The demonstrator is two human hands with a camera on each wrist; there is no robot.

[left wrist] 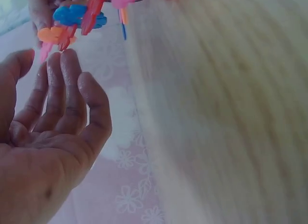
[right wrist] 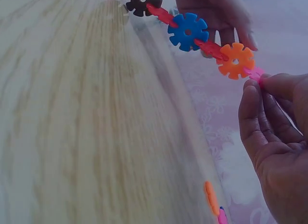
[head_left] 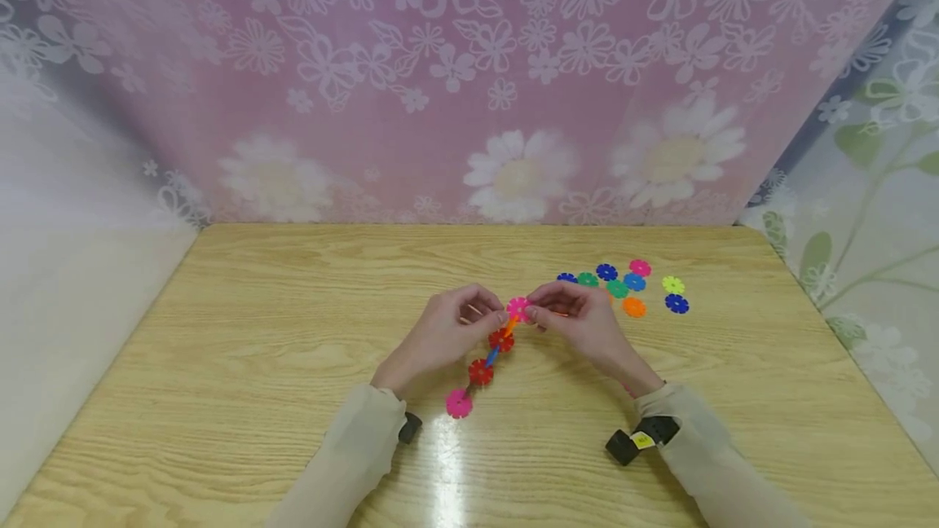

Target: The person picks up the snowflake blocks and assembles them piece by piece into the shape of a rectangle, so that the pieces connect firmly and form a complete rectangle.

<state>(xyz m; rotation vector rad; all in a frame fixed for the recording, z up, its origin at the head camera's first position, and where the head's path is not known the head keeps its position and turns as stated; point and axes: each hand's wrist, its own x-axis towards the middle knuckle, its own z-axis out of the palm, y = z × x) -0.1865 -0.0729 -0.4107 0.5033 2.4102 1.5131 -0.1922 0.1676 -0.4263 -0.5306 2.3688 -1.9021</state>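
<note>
A chain of notched plastic snowflake discs hangs in the air between the hands. From its pink top disc (head_left: pixel 518 310) it runs through an orange disc (right wrist: pixel 235 61), a red disc (head_left: pixel 502 340), a blue disc (right wrist: pixel 188 32), another red disc (head_left: pixel 481 371) and a dark brown disc (right wrist: pixel 139 3) to a pink bottom disc (head_left: pixel 459 403). My right hand (head_left: pixel 583 323) pinches the top disc between thumb and fingertips. Close on its other side is my left hand (head_left: pixel 449 328). In the left wrist view its fingers (left wrist: pixel 55 89) are loosely extended, thumb apart, with nothing between them.
Several loose discs lie on the wooden table (head_left: pixel 257 349) beyond the right hand, among them an orange disc (head_left: pixel 634 307), a yellow disc (head_left: pixel 672 284) and a dark blue disc (head_left: pixel 676 304). A flowered pink cloth (head_left: pixel 381 121) stands along the back edge.
</note>
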